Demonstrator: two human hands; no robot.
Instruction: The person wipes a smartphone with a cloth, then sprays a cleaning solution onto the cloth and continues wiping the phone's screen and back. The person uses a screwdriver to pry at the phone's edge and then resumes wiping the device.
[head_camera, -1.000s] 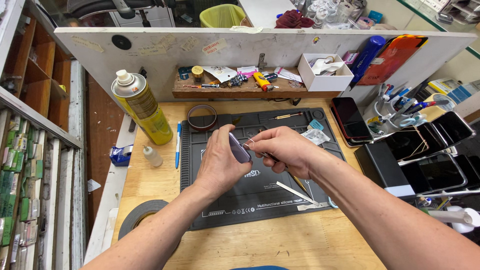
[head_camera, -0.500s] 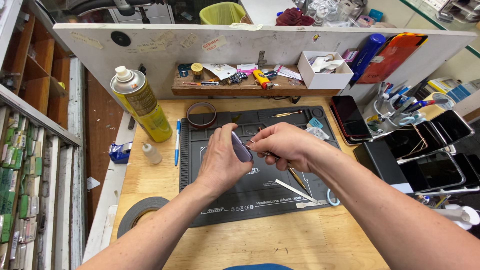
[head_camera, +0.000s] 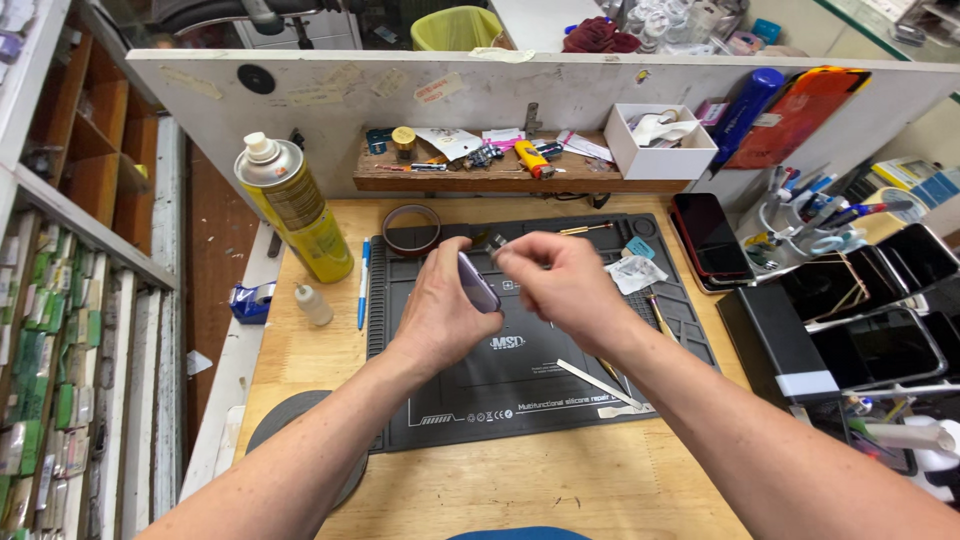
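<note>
My left hand (head_camera: 440, 312) grips a purple phone (head_camera: 478, 282) on edge above the dark silicone repair mat (head_camera: 540, 400). My right hand (head_camera: 563, 282) is closed beside the phone's top end and pinches a thin metal tool (head_camera: 497, 244) against it. Both hands hover over the middle of the mat. The phone's face is hidden behind my fingers.
A yellow spray can (head_camera: 295, 210) and a small white bottle (head_camera: 314, 303) stand left of the mat, next to a blue pen (head_camera: 363, 283). A tape roll (head_camera: 411, 229), tweezers (head_camera: 600, 383), a black phone (head_camera: 710, 240), a white box (head_camera: 660, 150) and stacked phones (head_camera: 870, 300) surround the work area.
Both hands have lifted a little and moved away from me with the phone. The right hand has shifted to the phone's upper end.
</note>
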